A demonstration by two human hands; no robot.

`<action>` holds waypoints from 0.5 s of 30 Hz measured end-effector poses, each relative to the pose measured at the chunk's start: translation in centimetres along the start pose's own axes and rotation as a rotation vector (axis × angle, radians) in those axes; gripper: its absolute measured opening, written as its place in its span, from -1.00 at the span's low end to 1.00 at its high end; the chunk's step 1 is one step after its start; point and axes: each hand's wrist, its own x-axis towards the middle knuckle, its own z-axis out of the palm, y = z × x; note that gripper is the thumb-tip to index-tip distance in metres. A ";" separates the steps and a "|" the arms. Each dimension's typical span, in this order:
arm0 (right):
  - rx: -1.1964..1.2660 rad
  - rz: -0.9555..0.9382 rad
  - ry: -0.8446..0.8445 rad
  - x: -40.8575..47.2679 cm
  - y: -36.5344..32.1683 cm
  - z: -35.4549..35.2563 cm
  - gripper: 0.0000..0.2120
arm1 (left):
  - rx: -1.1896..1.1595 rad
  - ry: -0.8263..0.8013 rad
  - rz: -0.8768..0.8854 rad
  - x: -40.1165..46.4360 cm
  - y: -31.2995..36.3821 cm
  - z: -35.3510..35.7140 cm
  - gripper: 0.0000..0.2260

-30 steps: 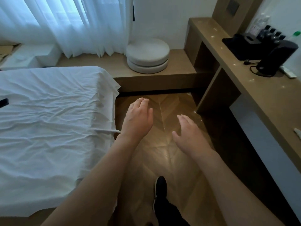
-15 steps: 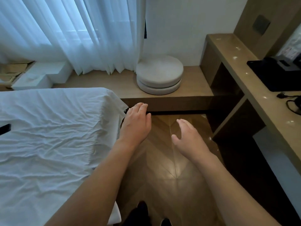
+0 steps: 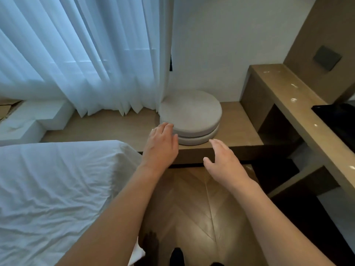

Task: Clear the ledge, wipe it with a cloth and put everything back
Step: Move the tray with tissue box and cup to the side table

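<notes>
Head view: two stacked round cushions (image 3: 190, 116) sit on the wooden ledge (image 3: 115, 125) at twelve o'clock. Left hand (image 3: 160, 143), fingers relaxed and empty, reaches beside their left edge. Right hand (image 3: 223, 160), fingers spread, hovers before the ledge's front. White bed (image 3: 57, 189) lies at nine o'clock.

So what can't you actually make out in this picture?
Head view only:
- Whether the left hand touches the two stacked round grey cushions: its own fingers hide the contact.
- Flat black object on the wooden desk: cut off by the right edge.
- Wooden ledge behind the sheer white curtain: covered by its hem.
</notes>
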 end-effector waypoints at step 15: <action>0.043 -0.001 -0.053 27.6 3.6 -4.1 -0.39 | 0.009 -0.056 -0.012 26.4 -2.6 9.0 -0.61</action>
